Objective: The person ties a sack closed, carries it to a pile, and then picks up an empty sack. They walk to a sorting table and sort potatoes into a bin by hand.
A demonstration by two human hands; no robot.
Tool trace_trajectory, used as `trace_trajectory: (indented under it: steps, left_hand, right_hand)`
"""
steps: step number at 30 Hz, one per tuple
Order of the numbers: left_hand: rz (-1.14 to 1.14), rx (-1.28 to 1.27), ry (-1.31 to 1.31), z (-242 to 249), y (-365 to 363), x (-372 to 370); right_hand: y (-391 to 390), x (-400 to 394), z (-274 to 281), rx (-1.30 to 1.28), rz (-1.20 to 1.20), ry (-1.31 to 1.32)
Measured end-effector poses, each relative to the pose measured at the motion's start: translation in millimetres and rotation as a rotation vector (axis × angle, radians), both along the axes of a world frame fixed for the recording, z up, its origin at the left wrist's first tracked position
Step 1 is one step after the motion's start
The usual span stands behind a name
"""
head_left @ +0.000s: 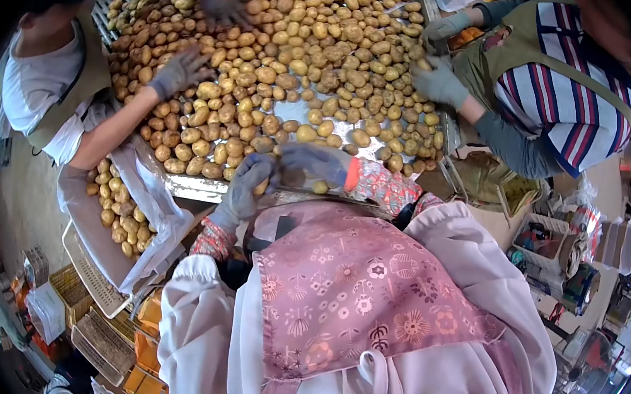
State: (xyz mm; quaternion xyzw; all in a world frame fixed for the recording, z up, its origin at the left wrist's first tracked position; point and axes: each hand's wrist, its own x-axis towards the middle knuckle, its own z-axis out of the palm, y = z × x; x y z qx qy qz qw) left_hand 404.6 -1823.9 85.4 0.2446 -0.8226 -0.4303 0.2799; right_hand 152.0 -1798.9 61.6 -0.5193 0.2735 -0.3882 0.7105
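Note:
My left hand, in a grey-purple work glove with a red patterned cuff, is closed around a potato at the near edge of the sorting table. Just to its right, my right hand, gloved alike, bends its fingers over another potato, partly hidden beneath the palm. A small potato lies below the right wrist. Beyond both hands spreads a thick layer of loose potatoes, with bare metal showing through in patches.
At left, a person's gloved hand reaches over the potatoes; at right, another person's gloved hands work at the table edge. A lined crate with potatoes stands at my left. Yellow baskets and a white bin are lower down.

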Motion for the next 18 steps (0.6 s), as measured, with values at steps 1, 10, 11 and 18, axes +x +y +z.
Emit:
trace_trajectory:
  steps: [1, 10, 11, 18]
  left_hand:
    - [0.009, 0.001, -0.003, -0.3, 5.2, 10.6]
    - [1.287, 0.549, 0.876, 10.0, 31.4, 226.0]
    - [1.355, 0.504, 0.856, -1.8, 29.8, 260.9]
    - [1.281, 0.195, 0.269, -95.0, 2.0, 310.1]
  right_hand:
    - [7.0, -13.0, -14.6, -0.087, -0.088, 0.246]
    - [108.7, -200.7, -68.9, -0.352, -0.018, 1.384]
    - [108.8, -207.6, -72.1, -0.122, -0.043, 1.459]
    - [41.0, -82.7, -42.2, -0.180, -0.529, 0.840]
